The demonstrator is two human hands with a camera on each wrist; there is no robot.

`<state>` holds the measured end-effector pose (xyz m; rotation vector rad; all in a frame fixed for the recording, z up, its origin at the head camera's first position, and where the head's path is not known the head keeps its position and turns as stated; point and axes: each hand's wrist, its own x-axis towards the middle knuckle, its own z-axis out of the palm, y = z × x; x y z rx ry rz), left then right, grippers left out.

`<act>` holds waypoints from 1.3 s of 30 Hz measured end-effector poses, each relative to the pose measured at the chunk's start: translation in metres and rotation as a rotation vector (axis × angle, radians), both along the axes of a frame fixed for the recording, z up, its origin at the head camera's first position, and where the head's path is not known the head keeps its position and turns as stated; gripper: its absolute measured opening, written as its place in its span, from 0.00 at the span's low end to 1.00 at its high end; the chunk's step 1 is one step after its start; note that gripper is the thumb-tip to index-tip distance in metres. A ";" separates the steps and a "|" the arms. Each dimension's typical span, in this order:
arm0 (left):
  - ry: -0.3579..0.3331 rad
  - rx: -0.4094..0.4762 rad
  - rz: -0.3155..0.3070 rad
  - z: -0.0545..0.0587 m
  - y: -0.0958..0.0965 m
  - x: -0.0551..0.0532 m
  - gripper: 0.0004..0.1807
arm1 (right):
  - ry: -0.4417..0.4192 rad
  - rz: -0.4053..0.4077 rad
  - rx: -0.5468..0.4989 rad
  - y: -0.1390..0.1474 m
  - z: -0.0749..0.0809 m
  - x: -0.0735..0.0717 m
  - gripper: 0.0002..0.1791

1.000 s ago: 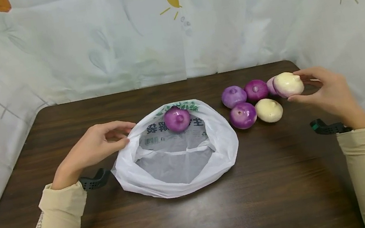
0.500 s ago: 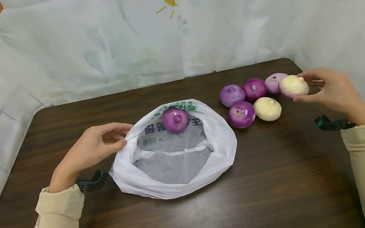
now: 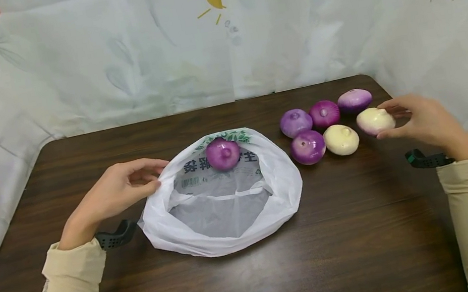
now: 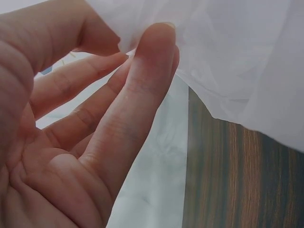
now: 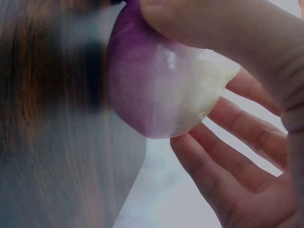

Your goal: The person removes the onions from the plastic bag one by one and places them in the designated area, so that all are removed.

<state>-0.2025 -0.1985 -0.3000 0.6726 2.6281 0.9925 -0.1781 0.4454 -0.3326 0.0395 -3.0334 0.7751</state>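
Note:
My left hand (image 3: 117,189) pinches the left rim of a white plastic bag (image 3: 283,184) between thumb and fingers. In the left wrist view the bag's thin edge (image 4: 209,61) passes behind the thumb tip. The bag's mouth gapes upward, and one purple onion (image 3: 223,154) lies against its printed far inner wall. At the right, my right hand (image 3: 433,124) grips a peeled onion (image 3: 374,121), pale at its pointed end and purple on the other half, as the right wrist view shows. Whether that onion touches the table is unclear from the head view.
Left of the held onion sit several more: a light purple onion (image 3: 295,123), a deep purple one (image 3: 324,114), a purple one (image 3: 308,147) and a cream one (image 3: 341,139). Behind it lies a pinkish-purple onion (image 3: 354,101). A white patterned cloth (image 3: 132,55) hangs beyond the brown table (image 3: 256,285).
My right hand has moved the held onion rightward, then a little toward me, away from the pinkish-purple onion, which has tipped over. The left hand keeps its hold on the bag.

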 end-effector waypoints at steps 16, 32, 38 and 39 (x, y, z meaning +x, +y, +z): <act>0.004 0.010 -0.006 0.000 0.000 0.001 0.21 | -0.045 0.025 0.037 0.000 -0.008 -0.005 0.40; 0.015 -0.001 -0.009 0.001 -0.001 0.002 0.21 | -0.086 -0.008 -0.035 -0.002 -0.005 -0.003 0.43; 0.018 -0.003 -0.015 0.001 0.000 0.001 0.21 | -0.050 -0.020 -0.037 0.000 -0.002 0.000 0.41; 0.018 -0.005 -0.015 0.000 0.000 0.001 0.21 | -0.037 -0.021 -0.037 0.000 -0.001 0.000 0.40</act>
